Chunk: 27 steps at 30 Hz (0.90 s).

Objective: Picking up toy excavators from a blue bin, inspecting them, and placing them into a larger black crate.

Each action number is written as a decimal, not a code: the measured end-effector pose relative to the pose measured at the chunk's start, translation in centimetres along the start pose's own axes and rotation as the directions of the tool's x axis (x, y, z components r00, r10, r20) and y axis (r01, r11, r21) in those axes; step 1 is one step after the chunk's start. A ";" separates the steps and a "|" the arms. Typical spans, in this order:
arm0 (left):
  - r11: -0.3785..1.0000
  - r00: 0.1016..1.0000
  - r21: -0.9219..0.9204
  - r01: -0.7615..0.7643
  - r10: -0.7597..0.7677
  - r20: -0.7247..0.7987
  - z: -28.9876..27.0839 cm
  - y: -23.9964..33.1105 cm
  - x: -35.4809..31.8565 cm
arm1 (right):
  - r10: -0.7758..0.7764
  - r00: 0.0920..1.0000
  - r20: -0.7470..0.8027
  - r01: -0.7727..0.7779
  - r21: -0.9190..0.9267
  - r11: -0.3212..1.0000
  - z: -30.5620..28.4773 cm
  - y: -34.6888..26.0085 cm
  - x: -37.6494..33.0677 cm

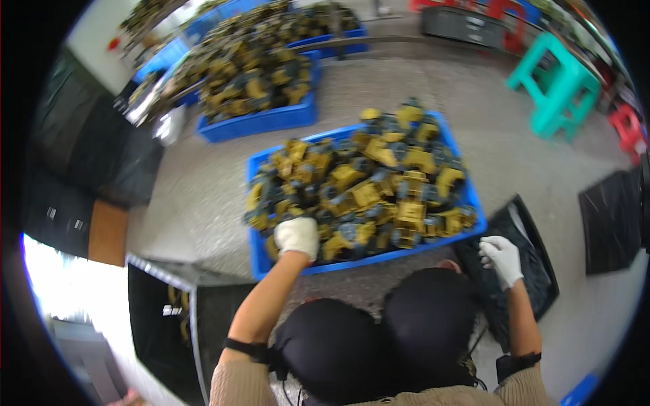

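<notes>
A blue plastic crate (254, 260) sits on the floor in front of my knees. It is heaped with yellow and dark grey pieces (365, 194) that look like toy vehicle parts. My left hand (296, 238), in a white glove, reaches into the heap at the crate's near left corner; its fingers are hidden among the pieces. Off the crate's near right corner, my right hand (502, 260), also white-gloved, is above a black tray (538, 298) with dark sheeting. Its fingers are curled in, and whether anything is in them cannot be made out.
Beyond to the left stands another blue crate (264, 122) piled with similar pieces, with more crates behind it. A green stool (558, 84) and red stools (628, 132) are at the right. Black cartons (613, 223) stand at the right; dark cabinets (64, 210) line the left.
</notes>
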State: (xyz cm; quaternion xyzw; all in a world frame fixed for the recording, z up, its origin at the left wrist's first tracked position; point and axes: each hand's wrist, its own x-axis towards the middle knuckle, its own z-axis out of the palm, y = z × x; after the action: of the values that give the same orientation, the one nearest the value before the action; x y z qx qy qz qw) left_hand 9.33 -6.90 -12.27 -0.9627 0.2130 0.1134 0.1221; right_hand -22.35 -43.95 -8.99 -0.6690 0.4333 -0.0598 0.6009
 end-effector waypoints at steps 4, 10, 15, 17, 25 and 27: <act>0.999 0.997 -0.023 -0.047 0.046 -0.057 1.1 -2.0 -0.6 | 0.103 0.974 -0.201 -0.092 0.066 0.994 -4.4 6.8 -0.4; 0.431 0.970 -0.898 0.089 -0.241 -0.020 -2.9 -3.9 -5.2 | -0.075 0.844 -0.531 -0.064 -0.239 0.969 -11.6 13.7 0.3; 0.102 0.973 -0.987 -0.126 -0.182 -0.143 -5.6 -6.9 -7.3 | -0.446 0.842 -0.304 0.108 -0.714 0.691 -11.4 13.2 4.7; 0.137 0.962 -0.979 -0.154 -0.206 -0.180 -9.2 -4.9 -9.6 | -0.426 0.870 -0.249 0.062 -0.801 0.596 -9.5 11.6 7.5; 0.325 0.976 -0.939 -0.111 -0.143 -0.165 -14.7 -1.0 -11.6 | 0.058 0.960 -0.273 -0.270 -0.856 0.441 -6.0 11.3 13.6; 0.224 0.997 -0.973 -0.054 -0.048 -0.067 -15.2 0.6 -10.8 | -0.025 0.938 -0.347 -0.286 -0.810 0.512 -8.0 11.1 12.3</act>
State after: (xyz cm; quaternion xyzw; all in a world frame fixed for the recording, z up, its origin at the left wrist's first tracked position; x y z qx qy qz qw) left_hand 2.08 -7.58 4.94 -0.8324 0.1027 0.1819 -0.5134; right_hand -25.23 -56.93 -21.72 -0.8225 0.5463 0.0996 0.1229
